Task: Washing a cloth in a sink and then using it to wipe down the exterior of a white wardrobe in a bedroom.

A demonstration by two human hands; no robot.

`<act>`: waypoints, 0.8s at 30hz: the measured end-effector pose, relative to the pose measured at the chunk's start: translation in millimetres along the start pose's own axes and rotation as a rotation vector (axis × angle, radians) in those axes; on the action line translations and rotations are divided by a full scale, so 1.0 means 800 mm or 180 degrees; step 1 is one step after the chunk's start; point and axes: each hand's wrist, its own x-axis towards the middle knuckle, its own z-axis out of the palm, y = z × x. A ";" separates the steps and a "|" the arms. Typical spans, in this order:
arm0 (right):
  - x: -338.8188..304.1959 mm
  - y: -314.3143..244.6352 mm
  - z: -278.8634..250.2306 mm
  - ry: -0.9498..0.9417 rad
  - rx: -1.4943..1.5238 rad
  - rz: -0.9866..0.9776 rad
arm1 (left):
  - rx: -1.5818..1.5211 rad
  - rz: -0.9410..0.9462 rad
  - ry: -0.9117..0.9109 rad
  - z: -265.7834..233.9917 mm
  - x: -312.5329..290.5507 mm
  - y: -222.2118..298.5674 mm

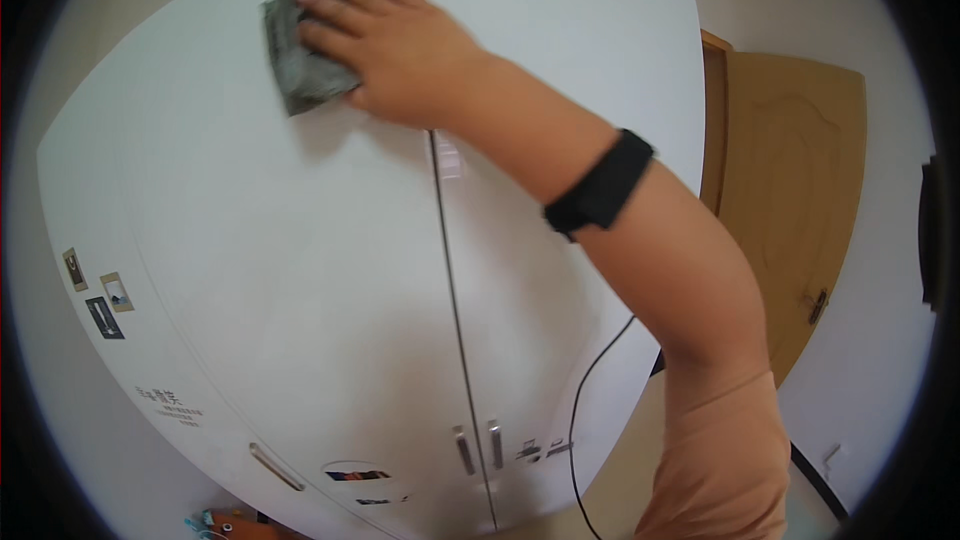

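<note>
My right hand (405, 55) is raised high against a tall white wardrobe (300, 230). Under its fingers is a dark grey-green cloth (315, 70), held flat to the upper part of the left-hand door, just left of the dark gap between two doors. The cloth is folded and rumpled, and its edges stick out past my fingertips. A black band (603, 183) circles my right forearm. My left hand is outside the picture.
Metal handles (495, 444) sit low beside the door gap, and another handle (276, 467) is further left. Small picture stickers (117, 291) dot the left side. A black cable (574, 410) hangs at the lower right. Beyond stands a wooden door (790, 190), ajar.
</note>
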 end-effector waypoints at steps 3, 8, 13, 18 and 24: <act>-0.054 0.061 -0.036 -0.0341 -0.0248 0.0163 | 0.0048 0.0041 0.0001 0.059 0.009 0.006; -0.190 0.178 -0.130 -0.0631 -0.0653 0.0415 | 0.0300 0.0055 -0.0065 0.160 0.027 0.007; -0.294 0.211 -0.178 -0.0838 -0.0615 0.0605 | 0.0456 -0.0061 -0.0135 0.244 0.033 -0.022; -0.344 0.199 -0.203 -0.1359 -0.0430 0.0885 | 0.0764 -0.0141 -0.0280 0.287 0.043 -0.048; -0.341 0.165 -0.188 -0.1430 -0.0389 0.1253 | 0.0961 -0.0179 -0.0352 0.270 0.042 -0.099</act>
